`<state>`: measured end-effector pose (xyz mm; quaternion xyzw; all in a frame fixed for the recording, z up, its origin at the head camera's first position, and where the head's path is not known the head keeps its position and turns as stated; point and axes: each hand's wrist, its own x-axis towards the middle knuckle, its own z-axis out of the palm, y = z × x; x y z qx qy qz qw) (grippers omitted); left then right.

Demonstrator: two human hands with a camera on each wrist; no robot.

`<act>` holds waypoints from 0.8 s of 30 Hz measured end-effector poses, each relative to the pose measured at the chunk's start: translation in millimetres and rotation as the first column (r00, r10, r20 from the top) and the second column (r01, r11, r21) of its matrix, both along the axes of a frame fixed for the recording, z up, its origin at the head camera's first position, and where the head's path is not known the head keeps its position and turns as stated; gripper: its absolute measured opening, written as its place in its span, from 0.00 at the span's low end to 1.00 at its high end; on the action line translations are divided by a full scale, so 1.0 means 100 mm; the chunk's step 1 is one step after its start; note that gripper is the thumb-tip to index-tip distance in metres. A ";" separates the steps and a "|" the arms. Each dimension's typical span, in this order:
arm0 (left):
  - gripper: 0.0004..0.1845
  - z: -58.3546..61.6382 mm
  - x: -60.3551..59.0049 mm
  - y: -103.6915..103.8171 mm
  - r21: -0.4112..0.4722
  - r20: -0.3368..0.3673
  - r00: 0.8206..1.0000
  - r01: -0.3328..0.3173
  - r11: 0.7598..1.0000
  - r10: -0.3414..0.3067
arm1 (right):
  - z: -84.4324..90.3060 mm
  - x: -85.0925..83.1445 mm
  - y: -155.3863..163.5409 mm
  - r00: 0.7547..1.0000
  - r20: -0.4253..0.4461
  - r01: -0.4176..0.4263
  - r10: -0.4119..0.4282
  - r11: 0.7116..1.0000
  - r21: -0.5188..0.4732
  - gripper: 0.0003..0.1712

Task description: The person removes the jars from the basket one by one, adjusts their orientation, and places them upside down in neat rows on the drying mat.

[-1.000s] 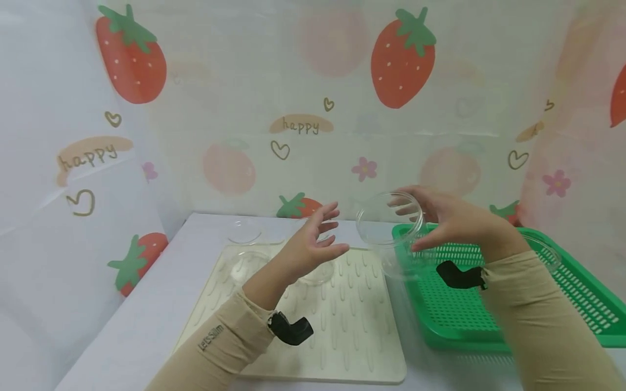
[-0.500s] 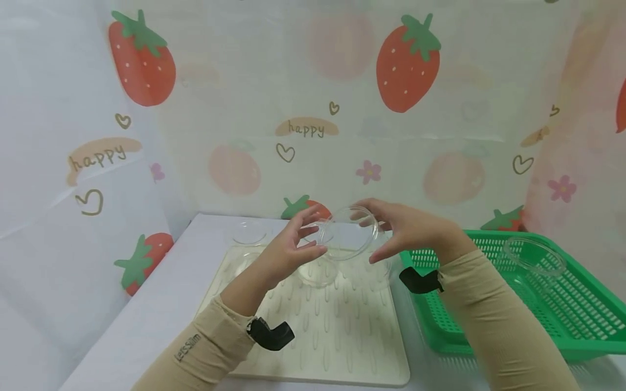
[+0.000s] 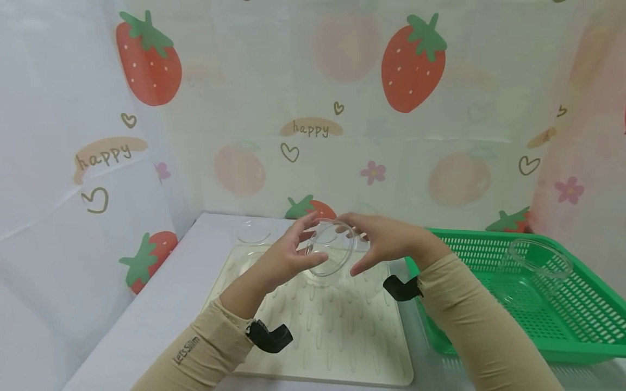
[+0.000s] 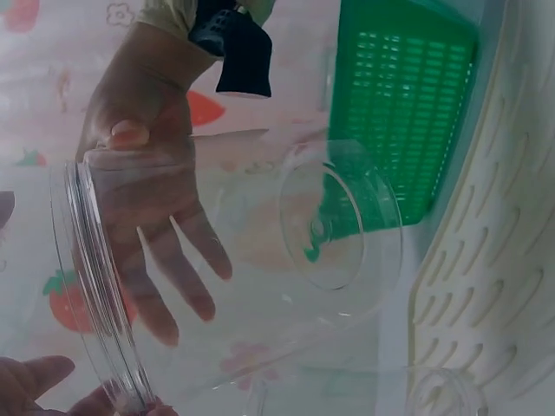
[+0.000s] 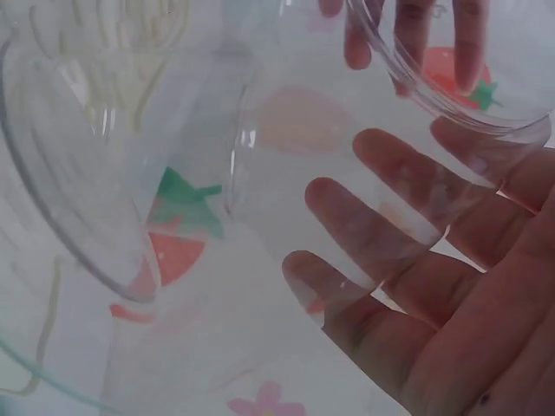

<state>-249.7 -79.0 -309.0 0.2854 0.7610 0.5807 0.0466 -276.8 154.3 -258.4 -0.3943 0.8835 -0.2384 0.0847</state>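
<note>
A clear see-through jar [image 3: 337, 255] is held tilted in the air between both hands, its ringed rim end toward me. My right hand [image 3: 391, 239] grips its side, thumb and fingers spread around it; in the right wrist view the fingers [image 5: 381, 234] show through the clear wall. The left hand [image 3: 279, 260] holds the rim from the left, and its fingertips [image 4: 52, 377] meet the rim edge in the left wrist view. Whether a lid sits on the rim, I cannot tell. Below is a cream ridged mat [image 3: 342, 336].
Another clear jar [image 3: 540, 260] stands in the green basket [image 3: 582, 347] at the right. At the mat's back left stands a further clear jar [image 3: 254, 233], partly behind the left hand. A strawberry-print sheet [image 3: 313, 81] closes off the back.
My right hand has carried the jar leftward from beside the basket to above the mat. The left hand has shifted slightly left and now meets the jar's rim.
</note>
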 end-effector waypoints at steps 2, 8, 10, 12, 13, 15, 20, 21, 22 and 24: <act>0.43 -0.02 0.00 0.01 -0.020 0.004 1.000 0.001 1.000 -0.001 | -0.02 -0.01 -0.01 1.000 -0.007 0.007 -0.007 1.000 0.017 0.51; 0.48 -0.12 -0.01 0.07 -0.140 -0.045 0.999 -0.007 0.990 0.000 | -0.05 0.00 -0.07 1.000 -0.013 0.028 -0.027 0.997 0.073 0.53; 0.50 -0.15 -0.01 0.08 -0.188 -0.063 0.998 -0.024 0.982 0.013 | -0.05 0.00 -0.08 0.999 -0.004 0.038 -0.038 0.995 0.090 0.53; 0.51 -0.17 -0.02 0.09 -0.227 -0.089 0.996 -0.049 0.973 0.030 | -0.06 0.00 -0.10 0.999 -0.001 0.043 -0.043 0.993 0.108 0.54; 0.52 -0.18 -0.02 0.10 -0.242 -0.106 0.994 -0.061 0.968 0.036 | -0.06 0.00 -0.10 0.999 0.002 0.043 -0.043 0.993 0.112 0.54; 0.52 -0.20 -0.03 0.10 -0.261 -0.135 0.990 -0.079 0.962 0.044 | -0.07 0.00 -0.11 0.999 0.003 0.044 -0.045 0.992 0.121 0.54; 0.50 -0.21 -0.04 0.10 -0.284 -0.183 0.982 -0.097 0.954 0.045 | -0.09 0.00 -0.14 0.998 -0.005 0.057 -0.057 0.987 0.152 0.55; 0.50 -0.21 -0.04 0.10 -0.290 -0.189 0.981 -0.102 0.952 0.047 | -0.10 0.00 -0.14 0.998 -0.007 0.061 -0.060 0.985 0.160 0.55; 0.50 -0.21 -0.04 0.09 -0.294 -0.198 0.979 -0.105 0.950 0.047 | -0.10 0.00 -0.15 0.998 -0.006 0.063 -0.063 0.984 0.166 0.55; 0.49 -0.22 -0.04 0.09 -0.302 -0.217 0.975 -0.111 0.947 0.045 | -0.10 0.01 -0.16 0.998 -0.001 0.067 -0.068 0.982 0.175 0.55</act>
